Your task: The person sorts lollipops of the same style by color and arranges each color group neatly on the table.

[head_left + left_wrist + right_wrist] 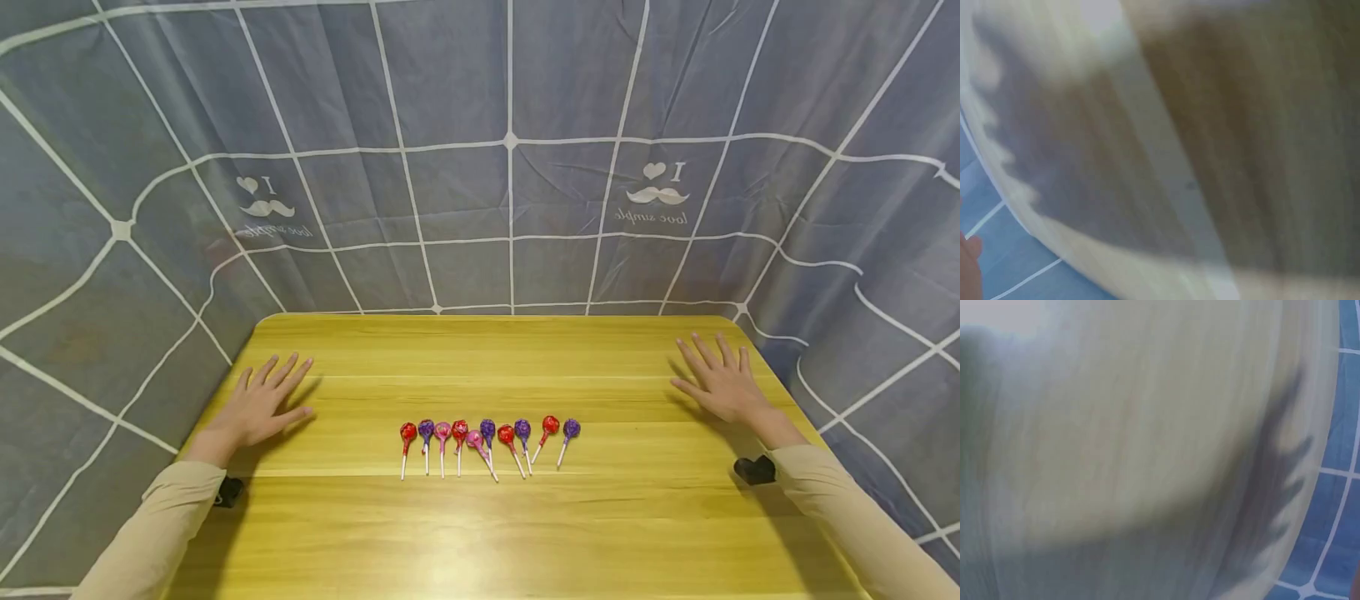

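Several wrapped lollipops lie in a loose row across the middle of the wooden table, sticks toward me. A red lollipop (408,432) marks the left end and a purple lollipop (572,428) the right end. Near the middle, a pink lollipop (475,438) lies slanted, its stick crossing that of a purple lollipop (488,430). Well left of the row, my left hand (258,410) has its fingers spread and holds nothing. My right hand (722,388), equally spread and holding nothing, is far to the right. Each wrist view shows mainly the hand's shadow on the wood.
The yellow wooden table (480,533) has rounded far corners. A grey curtain (465,200) with white grid lines hangs behind it and along both sides. Small black devices sit at the left wrist (228,492) and right wrist (754,470).
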Demonstrator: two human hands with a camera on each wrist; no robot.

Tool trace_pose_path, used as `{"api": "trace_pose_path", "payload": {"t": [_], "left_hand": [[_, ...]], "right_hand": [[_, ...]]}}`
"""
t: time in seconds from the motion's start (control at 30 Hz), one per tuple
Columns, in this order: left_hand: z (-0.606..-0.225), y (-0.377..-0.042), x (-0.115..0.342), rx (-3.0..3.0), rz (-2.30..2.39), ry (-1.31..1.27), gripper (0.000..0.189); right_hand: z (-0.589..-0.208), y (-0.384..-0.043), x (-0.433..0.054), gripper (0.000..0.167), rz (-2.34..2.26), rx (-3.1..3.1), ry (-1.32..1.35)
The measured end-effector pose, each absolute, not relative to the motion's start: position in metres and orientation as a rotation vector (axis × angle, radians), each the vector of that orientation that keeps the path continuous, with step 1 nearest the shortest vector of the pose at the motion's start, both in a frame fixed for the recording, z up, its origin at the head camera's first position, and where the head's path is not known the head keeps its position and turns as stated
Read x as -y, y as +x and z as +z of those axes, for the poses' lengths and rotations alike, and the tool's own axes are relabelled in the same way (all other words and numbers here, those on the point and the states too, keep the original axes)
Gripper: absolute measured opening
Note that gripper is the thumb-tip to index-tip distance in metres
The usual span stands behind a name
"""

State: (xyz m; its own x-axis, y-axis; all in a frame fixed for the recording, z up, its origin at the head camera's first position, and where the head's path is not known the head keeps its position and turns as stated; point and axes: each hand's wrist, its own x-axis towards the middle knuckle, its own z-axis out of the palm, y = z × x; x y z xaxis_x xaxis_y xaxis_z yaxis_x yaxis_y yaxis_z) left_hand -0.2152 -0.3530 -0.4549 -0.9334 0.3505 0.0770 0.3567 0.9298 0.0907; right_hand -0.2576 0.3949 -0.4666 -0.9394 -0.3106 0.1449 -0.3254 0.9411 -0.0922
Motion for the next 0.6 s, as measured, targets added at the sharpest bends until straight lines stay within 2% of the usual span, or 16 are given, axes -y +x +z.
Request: {"api": "trace_pose_path", "payload": {"t": [0.23, 0.6], "left_hand": [[-0.448, -0.22, 0.349, 2.967, -0.148, -0.581, 0.073], [-0.428, -0.225, 0.337, 2.949, -0.197, -0.505, 0.053]], "right_hand": [[-0.457, -0.26, -0.39, 0.068, 0.142, 2.929, 0.464], [-0.447, -0.259, -0.373, 0.04, 0.219, 2.775, 0.508]]}}
